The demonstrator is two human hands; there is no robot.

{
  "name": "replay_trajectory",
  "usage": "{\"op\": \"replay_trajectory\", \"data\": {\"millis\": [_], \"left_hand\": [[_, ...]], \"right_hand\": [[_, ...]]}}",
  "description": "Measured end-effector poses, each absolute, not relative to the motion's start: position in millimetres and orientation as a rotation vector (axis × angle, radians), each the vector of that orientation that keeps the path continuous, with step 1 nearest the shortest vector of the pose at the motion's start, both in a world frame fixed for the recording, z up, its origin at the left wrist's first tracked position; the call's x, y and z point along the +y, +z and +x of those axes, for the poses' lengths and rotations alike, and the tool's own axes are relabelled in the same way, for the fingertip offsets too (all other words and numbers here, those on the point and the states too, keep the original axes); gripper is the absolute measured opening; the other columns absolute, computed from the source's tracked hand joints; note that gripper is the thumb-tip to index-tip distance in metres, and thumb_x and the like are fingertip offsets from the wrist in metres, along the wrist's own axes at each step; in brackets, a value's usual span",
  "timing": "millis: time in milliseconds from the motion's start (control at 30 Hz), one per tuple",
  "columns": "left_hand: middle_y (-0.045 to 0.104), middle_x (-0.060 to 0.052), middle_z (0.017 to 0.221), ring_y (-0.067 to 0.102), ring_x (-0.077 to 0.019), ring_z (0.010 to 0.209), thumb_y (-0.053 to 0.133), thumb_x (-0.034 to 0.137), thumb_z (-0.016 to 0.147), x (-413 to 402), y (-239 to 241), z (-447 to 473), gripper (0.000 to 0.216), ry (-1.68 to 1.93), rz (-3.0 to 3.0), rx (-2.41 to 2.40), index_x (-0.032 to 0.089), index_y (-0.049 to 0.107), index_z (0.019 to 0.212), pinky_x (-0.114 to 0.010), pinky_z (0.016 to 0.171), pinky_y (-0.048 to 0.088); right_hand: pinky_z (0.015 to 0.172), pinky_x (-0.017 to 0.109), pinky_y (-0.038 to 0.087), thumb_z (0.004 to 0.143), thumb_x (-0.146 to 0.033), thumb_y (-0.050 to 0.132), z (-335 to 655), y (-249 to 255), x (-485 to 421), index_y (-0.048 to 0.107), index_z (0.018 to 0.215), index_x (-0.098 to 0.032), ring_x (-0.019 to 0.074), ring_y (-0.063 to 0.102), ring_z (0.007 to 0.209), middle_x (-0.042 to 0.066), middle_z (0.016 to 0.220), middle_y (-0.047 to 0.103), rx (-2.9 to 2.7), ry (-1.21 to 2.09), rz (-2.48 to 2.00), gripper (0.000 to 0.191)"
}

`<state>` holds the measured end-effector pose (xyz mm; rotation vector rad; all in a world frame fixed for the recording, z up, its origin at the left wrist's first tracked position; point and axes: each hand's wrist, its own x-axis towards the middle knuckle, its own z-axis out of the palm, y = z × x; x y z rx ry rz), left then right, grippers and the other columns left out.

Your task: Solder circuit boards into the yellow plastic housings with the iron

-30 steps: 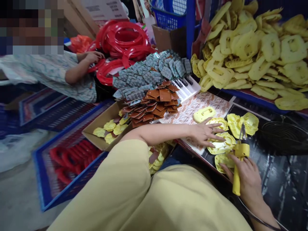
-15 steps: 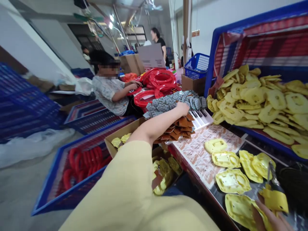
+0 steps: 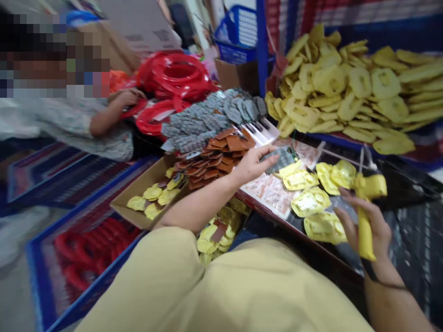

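Note:
My left hand pinches a flat grey-green plate above the near ends of the yellow shells. My right hand is closed around the handle of a yellow pistol-shaped tool; its exact kind is unclear. Several open yellow plastic shells lie hollow side up on the bench between the hands. Behind my left hand are a heap of grey-green plates and a stack of brown square pieces.
Yellow parts fill a tilted blue crate at the back right. Red rings lie near a seated person at left. A cardboard box and a blue crate of red parts stand at lower left.
My left hand has come back from the grey-green heap toward the shells with a plate. My right hand has lifted the yellow tool off to the side. The view has turned down.

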<state>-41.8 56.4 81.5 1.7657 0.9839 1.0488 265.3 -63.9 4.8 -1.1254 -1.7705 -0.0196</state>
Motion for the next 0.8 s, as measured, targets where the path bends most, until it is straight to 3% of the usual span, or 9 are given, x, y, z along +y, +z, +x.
{"op": "replay_trajectory", "data": {"millis": [67,133,233,300,367,500,600,700,800], "left_hand": [[0.072,-0.002,0.079,0.065,-0.0131,0.066,0.078,0.09,0.077,30,47,-7,0.076,0.949,1.503,0.865,0.017,0.072,0.1,-0.026,0.063,0.055],[0.076,-0.004,0.085,0.07,-0.0152,0.069,0.076,0.094,0.076,8,22,18,0.082,0.863,1.352,0.823,0.017,0.072,0.102,-0.028,0.067,0.06],[0.083,-0.015,0.119,0.081,-0.0262,0.106,0.065,0.096,0.083,-3,7,32,0.09,0.783,1.457,0.794,0.014,0.076,0.117,-0.038,0.098,0.066],[0.075,-0.02,0.147,0.071,-0.0317,0.138,0.059,0.094,0.089,2,9,32,0.094,0.781,1.666,0.784,0.013,0.077,0.132,-0.044,0.123,0.055],[0.069,-0.019,0.155,0.063,-0.0317,0.15,0.059,0.088,0.094,10,18,34,0.087,0.822,1.788,0.781,0.014,0.078,0.135,-0.045,0.132,0.046],[0.085,-0.016,0.12,0.08,-0.0287,0.122,0.07,0.079,0.095,15,32,49,0.067,0.88,1.585,0.721,0.015,0.085,0.105,-0.041,0.111,0.063],[0.085,-0.01,0.095,0.083,-0.0236,0.095,0.077,0.075,0.091,18,36,54,0.062,0.841,1.387,0.669,0.014,0.082,0.098,-0.035,0.088,0.068],[0.079,-0.005,0.081,0.077,-0.0158,0.073,0.079,0.063,0.096,32,43,45,0.049,0.703,1.418,0.676,0.014,0.081,0.098,-0.028,0.072,0.063],[0.078,-0.003,0.077,0.071,-0.0113,0.067,0.082,0.038,0.096,50,56,34,0.025,0.412,1.715,0.659,0.013,0.083,0.094,-0.024,0.069,0.058]], "right_hand": [[0.089,0.042,0.07,0.102,-0.039,0.076,252,12,-59,0.064,0.12,-0.026,0.0287,0.083,0.106,0.013,0.124,0.082,-1.68,0.067,-1.172,0.025],[0.082,0.037,0.07,0.102,-0.045,0.076,240,15,-58,0.063,0.113,-0.026,0.0247,0.084,0.093,0.008,0.11,0.084,-1.568,0.217,-1.179,0.025],[0.062,0.026,0.063,0.1,-0.046,0.078,228,16,-66,0.064,0.103,-0.027,0.0177,0.077,0.066,-0.002,0.081,0.077,-1.447,0.267,-1.249,0.024],[0.06,0.024,0.061,0.1,-0.042,0.079,224,15,-75,0.065,0.103,-0.027,0.0164,0.076,0.064,-0.004,0.079,0.075,-1.44,0.213,-1.28,0.02],[0.06,0.024,0.06,0.1,-0.038,0.078,222,15,-83,0.065,0.102,-0.028,0.0161,0.076,0.066,-0.003,0.083,0.076,-1.483,0.125,-1.298,0.017],[0.063,0.024,0.06,0.103,-0.033,0.075,217,13,-90,0.065,0.101,-0.028,0.0144,0.074,0.063,-0.003,0.082,0.076,-1.616,-0.055,-1.277,0.011],[0.07,0.026,0.064,0.102,-0.029,0.076,227,7,-93,0.067,0.106,-0.029,0.0157,0.077,0.068,-0.002,0.088,0.08,-1.688,-0.099,-1.232,0.011],[0.094,0.038,0.069,0.096,-0.036,0.084,262,0,-98,0.065,0.125,-0.029,0.0257,0.083,0.102,0.007,0.116,0.084,-1.822,0.049,-1.274,0.036],[0.116,0.054,0.061,0.092,-0.04,0.089,306,-9,-103,0.063,0.133,-0.03,0.0343,0.075,0.131,0.012,0.14,0.077,-2.005,0.261,-1.303,0.049]]}}
